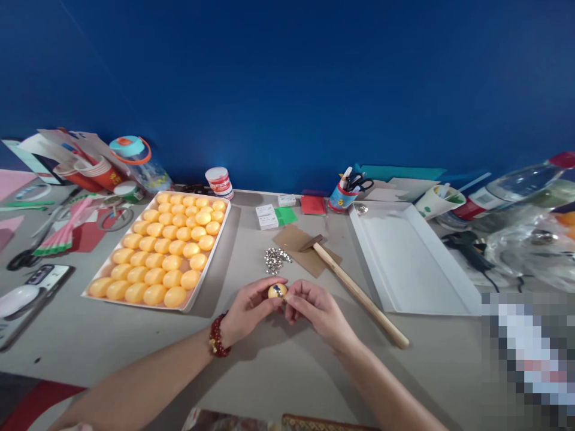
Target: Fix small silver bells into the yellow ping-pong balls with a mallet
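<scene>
My left hand (250,308) is closed round a small yellow ball (277,291) with a shiny silver spot on its top. My right hand (311,305) meets it from the right, fingertips pinched against the ball's side. Both hands hover just above the grey table (278,365), near its front middle. A pile of small silver studs (275,259) lies just beyond the hands. A wooden-handled hammer (359,293) lies to the right, its head resting on a brown cardboard piece (296,242). A red bead bracelet (216,336) is on my left wrist.
A white tray (214,260) full of yellow balls stands at left. An empty white tray (413,263) stands at right. Glue pot (220,182), small boxes, a scissors cup (345,193), paper cups, bottles, a glue gun (467,246) and a phone (45,276) line the edges.
</scene>
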`<state>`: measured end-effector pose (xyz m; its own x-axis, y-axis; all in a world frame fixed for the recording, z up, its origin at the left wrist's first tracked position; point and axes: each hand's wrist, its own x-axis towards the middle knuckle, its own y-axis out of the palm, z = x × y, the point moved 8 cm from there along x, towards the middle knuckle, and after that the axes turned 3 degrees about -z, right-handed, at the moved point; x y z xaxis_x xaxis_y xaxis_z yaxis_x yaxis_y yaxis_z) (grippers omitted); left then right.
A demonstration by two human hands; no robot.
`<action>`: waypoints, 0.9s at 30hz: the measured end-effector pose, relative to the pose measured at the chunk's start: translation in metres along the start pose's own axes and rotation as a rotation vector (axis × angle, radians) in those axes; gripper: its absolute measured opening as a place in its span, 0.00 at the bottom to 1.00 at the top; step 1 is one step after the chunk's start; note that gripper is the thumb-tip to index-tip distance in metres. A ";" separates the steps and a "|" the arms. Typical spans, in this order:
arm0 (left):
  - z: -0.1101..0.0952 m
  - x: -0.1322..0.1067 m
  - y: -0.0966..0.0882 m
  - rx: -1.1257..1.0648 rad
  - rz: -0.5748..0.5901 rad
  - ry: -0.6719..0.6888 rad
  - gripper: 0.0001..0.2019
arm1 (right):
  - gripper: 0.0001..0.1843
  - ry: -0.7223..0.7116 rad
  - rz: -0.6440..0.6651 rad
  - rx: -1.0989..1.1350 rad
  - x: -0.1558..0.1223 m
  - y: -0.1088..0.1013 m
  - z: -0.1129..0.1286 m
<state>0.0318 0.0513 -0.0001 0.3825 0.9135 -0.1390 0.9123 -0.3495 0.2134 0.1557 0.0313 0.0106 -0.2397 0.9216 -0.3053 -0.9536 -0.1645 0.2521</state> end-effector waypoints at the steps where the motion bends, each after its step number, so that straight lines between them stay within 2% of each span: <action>1: 0.000 0.000 0.000 0.004 -0.002 -0.002 0.20 | 0.19 -0.001 0.000 0.001 0.000 0.000 0.000; 11: -0.005 -0.002 0.001 0.037 0.019 -0.009 0.20 | 0.19 0.007 -0.023 0.006 -0.001 0.001 0.002; 27: -0.002 -0.001 0.000 0.045 0.008 -0.004 0.19 | 0.19 -0.001 -0.014 0.004 -0.001 0.002 0.002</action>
<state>0.0307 0.0509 0.0017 0.3899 0.9100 -0.1412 0.9150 -0.3655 0.1707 0.1545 0.0311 0.0129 -0.2257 0.9242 -0.3082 -0.9563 -0.1498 0.2512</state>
